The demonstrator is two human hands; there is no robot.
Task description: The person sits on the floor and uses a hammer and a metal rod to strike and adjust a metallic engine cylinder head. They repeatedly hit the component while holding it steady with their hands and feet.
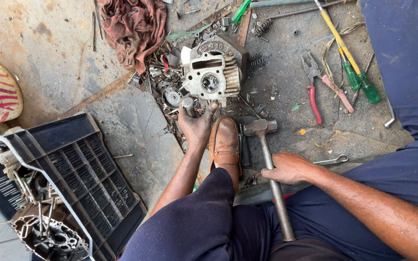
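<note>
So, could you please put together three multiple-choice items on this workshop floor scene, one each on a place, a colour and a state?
1. Where does the hammer head lie?
A. Just right of the brown shoe
B. Inside the black crate
C. On the red rag

2. What colour are the pliers' handles?
A. Blue
B. Red and pink
C. Black

3. What is the right hand doing?
A. Lying open on the floor
B. Pinching a screwdriver
C. Gripping the hammer's handle

Answers:
1. A, the head rests on the ground beside the shoe.
2. B, one grip is red, the other pink.
3. C, its fingers close round the metal handle, while the left hand reaches to the engine cylinder.
</note>
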